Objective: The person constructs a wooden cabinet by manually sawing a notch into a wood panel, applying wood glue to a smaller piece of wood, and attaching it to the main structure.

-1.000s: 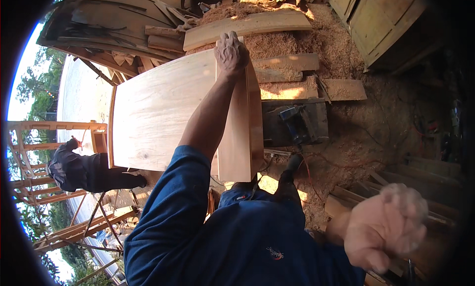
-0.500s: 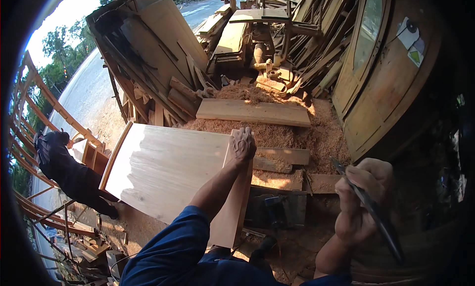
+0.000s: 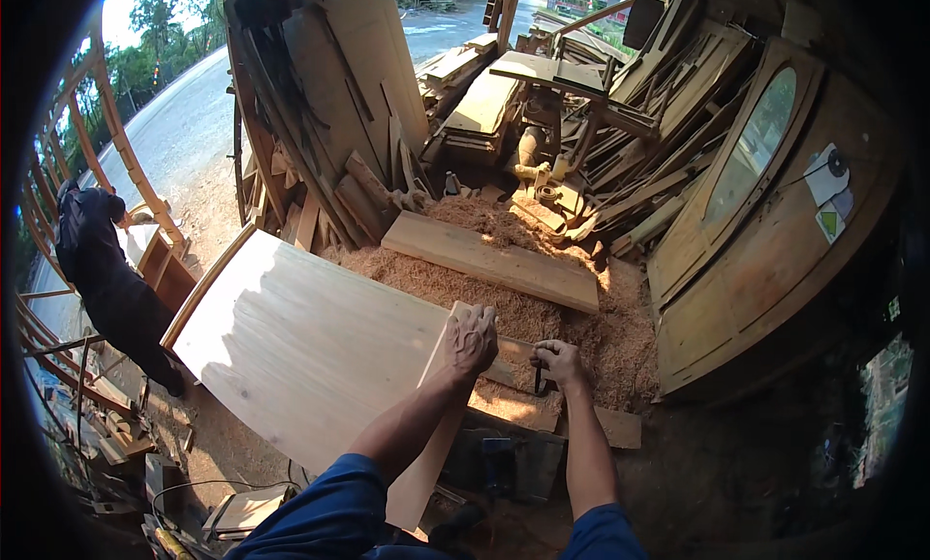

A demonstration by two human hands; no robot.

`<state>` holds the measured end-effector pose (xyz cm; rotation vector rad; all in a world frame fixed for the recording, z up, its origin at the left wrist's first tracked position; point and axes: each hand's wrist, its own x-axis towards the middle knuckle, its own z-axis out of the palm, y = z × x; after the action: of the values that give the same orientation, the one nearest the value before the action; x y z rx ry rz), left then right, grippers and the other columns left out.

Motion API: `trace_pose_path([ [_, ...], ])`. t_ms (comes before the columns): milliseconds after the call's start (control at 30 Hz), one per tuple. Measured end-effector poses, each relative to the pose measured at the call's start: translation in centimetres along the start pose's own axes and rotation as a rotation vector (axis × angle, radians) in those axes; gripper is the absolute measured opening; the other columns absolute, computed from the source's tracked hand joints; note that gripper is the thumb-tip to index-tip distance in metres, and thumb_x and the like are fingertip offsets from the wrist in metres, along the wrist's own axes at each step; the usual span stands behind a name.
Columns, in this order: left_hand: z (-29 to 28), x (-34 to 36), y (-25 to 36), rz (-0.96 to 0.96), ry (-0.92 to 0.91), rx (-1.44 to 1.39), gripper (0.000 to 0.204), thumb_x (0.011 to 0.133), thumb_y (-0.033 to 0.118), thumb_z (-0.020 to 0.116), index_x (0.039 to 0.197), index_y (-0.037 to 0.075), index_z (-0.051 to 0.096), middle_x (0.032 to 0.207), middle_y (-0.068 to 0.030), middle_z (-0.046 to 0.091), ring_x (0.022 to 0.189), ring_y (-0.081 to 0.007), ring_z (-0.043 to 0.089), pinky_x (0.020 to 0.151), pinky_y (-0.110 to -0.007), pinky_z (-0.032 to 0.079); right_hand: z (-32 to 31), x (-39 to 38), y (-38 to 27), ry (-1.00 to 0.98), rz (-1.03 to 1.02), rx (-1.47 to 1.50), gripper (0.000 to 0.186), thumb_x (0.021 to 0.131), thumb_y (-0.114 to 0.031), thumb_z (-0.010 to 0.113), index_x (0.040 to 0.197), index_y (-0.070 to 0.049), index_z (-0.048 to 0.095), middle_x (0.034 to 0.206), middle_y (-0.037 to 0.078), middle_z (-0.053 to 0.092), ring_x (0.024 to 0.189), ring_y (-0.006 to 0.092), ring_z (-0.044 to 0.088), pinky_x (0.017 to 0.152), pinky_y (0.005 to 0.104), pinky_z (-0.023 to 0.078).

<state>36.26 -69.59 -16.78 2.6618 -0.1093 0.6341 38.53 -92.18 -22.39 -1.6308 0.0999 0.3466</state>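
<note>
My left hand (image 3: 471,341) is closed over the far corner of a pale wooden board (image 3: 433,434), which stands along the right side of a wide wooden panel (image 3: 320,337). The panel's left end has a darker curved edge strip. Just right of that corner, my right hand (image 3: 562,362) pinches a dark slender tool (image 3: 539,378) that points downward. Its exact kind cannot be made out. The right hand is apart from the board, above wood pieces and shavings.
A plank (image 3: 494,260) lies on wood shavings (image 3: 620,337) ahead. Wooden doors (image 3: 717,240) lean at the right, tall boards (image 3: 358,76) at the left. A yellow machine (image 3: 542,172) stands beyond. At the far left, a person in dark clothes (image 3: 102,260) bends beside a wooden frame.
My right hand has come down and leftward from close in front of me, bringing the dark tool near the board's far corner. My left hand keeps its grip. The view has turned.
</note>
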Motion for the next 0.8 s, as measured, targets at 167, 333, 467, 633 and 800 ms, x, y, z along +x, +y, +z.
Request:
trace_pose_path([
  [167,0.2,0.6,0.5,-0.010,-0.009,-0.002,0.015,0.096,0.020,0.049,0.102,0.010,0.059,0.097,-0.0101,0.062,0.095,-0.0310,0.061,0.081,-0.049,0.042,2.6,7.4,1.0,-0.190,-0.239,-0.026,0.023,0.095,-0.001,0.063,0.117,0.002,0.067,0.103,0.011,0.073,0.097,0.0189,0.070,0.085,0.0333,0.058],
  [333,0.2,0.9,0.8,0.012,-0.066,0.003,0.019,0.095,0.020,0.050,0.108,0.010,0.061,0.100,-0.0108,0.063,0.095,-0.0310,0.062,0.081,-0.049,0.043,5.6,10.6,-1.4,-0.545,-0.181,-0.024,0.032,0.093,-0.007,0.065,0.124,-0.003,0.071,0.112,0.006,0.075,0.101,0.0142,0.067,0.095,0.0301,0.051],
  [467,-0.8,0.3,0.1,-0.016,-0.050,0.011,0.020,0.094,0.020,0.051,0.108,0.011,0.061,0.100,-0.0106,0.063,0.094,-0.0308,0.062,0.081,-0.049,0.043,8.3,8.2,-7.0,-0.639,-0.143,-0.309,0.029,0.092,-0.014,0.070,0.118,-0.003,0.074,0.115,0.004,0.075,0.101,0.0128,0.066,0.092,0.0297,0.052],
  [633,-0.7,0.9,0.8,0.008,-0.082,0.006,0.018,0.094,0.018,0.050,0.107,0.011,0.060,0.102,-0.0102,0.063,0.095,-0.0297,0.061,0.080,-0.049,0.043,8.4,11.5,-3.1,-0.759,-0.054,0.146,0.036,0.091,-0.022,0.074,0.120,-0.001,0.071,0.113,0.006,0.075,0.102,0.0150,0.067,0.092,0.0321,0.054],
  [800,-0.2,0.8,0.6,0.058,0.035,0.042,0.014,0.095,0.021,0.052,0.101,0.011,0.059,0.095,-0.0085,0.061,0.089,-0.0284,0.061,0.076,-0.046,0.042,9.2,14.8,1.7,-0.979,-0.060,0.773,0.054,0.088,-0.032,0.078,0.129,0.002,0.064,0.118,0.009,0.072,0.104,0.0182,0.069,0.095,0.0348,0.056],
])
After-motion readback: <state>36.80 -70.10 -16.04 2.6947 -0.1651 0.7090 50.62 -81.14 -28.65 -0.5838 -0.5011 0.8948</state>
